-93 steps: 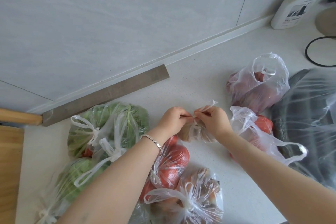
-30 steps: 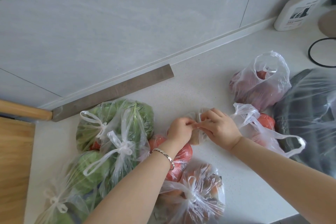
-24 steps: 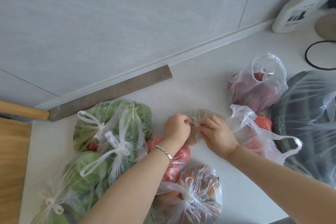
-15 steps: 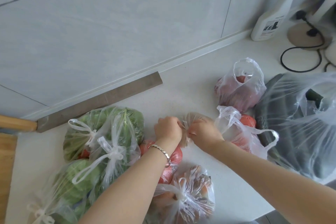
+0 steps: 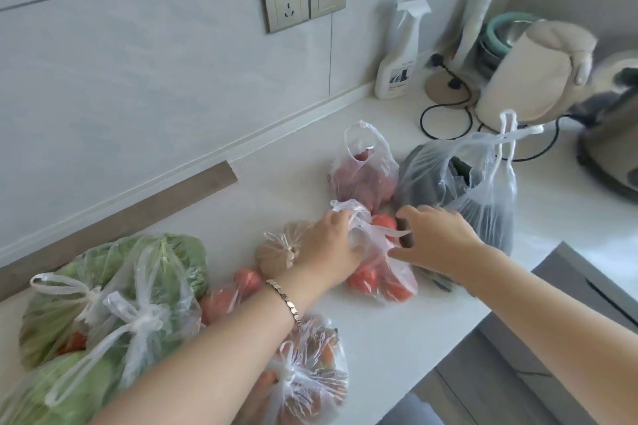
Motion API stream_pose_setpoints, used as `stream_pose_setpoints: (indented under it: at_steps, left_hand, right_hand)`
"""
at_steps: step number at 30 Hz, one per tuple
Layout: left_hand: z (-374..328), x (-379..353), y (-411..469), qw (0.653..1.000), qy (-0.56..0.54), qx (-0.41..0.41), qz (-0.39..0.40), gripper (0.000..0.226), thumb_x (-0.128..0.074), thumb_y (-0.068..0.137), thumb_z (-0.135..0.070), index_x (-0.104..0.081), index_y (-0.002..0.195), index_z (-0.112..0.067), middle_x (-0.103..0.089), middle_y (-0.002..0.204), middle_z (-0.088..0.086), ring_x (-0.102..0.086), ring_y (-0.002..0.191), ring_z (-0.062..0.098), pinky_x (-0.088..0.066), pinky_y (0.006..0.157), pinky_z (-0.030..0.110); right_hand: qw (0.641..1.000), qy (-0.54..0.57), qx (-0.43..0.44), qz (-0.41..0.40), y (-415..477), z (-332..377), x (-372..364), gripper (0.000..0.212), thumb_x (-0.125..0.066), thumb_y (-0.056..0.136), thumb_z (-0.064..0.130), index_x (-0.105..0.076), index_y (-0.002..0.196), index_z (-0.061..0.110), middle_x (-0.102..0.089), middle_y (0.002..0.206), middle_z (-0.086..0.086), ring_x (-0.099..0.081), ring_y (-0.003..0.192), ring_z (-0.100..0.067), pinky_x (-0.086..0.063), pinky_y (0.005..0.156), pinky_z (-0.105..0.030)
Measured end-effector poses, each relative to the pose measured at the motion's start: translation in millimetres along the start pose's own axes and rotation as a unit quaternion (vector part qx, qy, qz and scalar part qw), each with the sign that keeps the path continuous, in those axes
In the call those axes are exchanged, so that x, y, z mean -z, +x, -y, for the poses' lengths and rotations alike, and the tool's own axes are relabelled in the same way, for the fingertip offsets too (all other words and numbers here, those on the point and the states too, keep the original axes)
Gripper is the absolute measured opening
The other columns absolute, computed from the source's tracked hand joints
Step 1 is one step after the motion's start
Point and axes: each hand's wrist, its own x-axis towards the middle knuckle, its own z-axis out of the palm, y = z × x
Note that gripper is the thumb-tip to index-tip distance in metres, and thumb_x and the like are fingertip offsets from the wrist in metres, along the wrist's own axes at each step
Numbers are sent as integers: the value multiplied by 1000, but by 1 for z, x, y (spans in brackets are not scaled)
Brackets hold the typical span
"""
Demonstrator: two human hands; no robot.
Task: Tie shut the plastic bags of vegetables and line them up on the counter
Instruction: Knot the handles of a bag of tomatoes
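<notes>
Next up: the tomato bag

My left hand [image 5: 331,245] pinches one handle of the tomato bag [image 5: 379,272]; right hand [image 5: 435,241], fingers spread, reaches the 3 o'clock handle (thin, slippery film, bruisable load).

Both hands are on the open bag of tomatoes [image 5: 379,272] at the counter's [image 5: 276,189] middle: the left hand [image 5: 331,245] grips one handle, the right hand [image 5: 435,238] reaches over the other. Just left sits a small knotted brown bag [image 5: 279,252]. Tied bags of greens [image 5: 114,293] (bow knots) lie near left; two untied bags sit farther right.
</notes>
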Motion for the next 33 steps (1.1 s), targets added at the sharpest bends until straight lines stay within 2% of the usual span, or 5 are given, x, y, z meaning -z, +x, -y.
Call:
stream_pose_setpoints:
  at_steps: [4,9,17,22,33]
  left_hand:
    - [-13,-14,11,994,91,18,-63,58,-57,80,-28,-33,132,-20,-31,135,9,-36,118,32,-31,97,35]
    - [-27,-13,43,961,249,115,-19,41,-49,79,-5,-44,116,-22,-54,122,4,-48,114,27,-34,90,37]
    - [-45,26,28,972,-2,236,-1,23,-45,82,-9,-55,79,-30,-70,74,0,-62,66,20,-42,52,23]
    - [-72,60,7,964,-52,248,-81,22,-47,89,-16,-52,68,-23,-57,69,0,-50,70,20,-34,61,27]
    - [-115,87,-18,831,-442,296,-161,33,-54,83,-11,-47,51,-11,-32,36,-4,-32,30,10,-52,54,31]
  right_hand:
    - [998,47,26,13,10,-16,-4,20,-39,90,18,-58,96,14,-62,88,-1,-56,80,-23,-44,66,-31]
    - [940,324,101,-38,38,-54,15,43,-41,95,25,-36,52,17,-38,47,8,-38,39,-3,-32,44,-15]
    - [884,437,166,2,48,-71,25,44,-39,94,29,-41,53,14,-47,45,7,-42,46,-5,-35,47,-11]
    - [871,421,253,11,45,-65,41,42,-46,93,28,-44,57,6,-58,53,-8,-47,46,-6,-43,54,-25]
    - [865,372,324,-95,37,-66,56,41,-54,88,25,-41,50,18,-31,43,7,-31,43,-9,-29,46,-17]
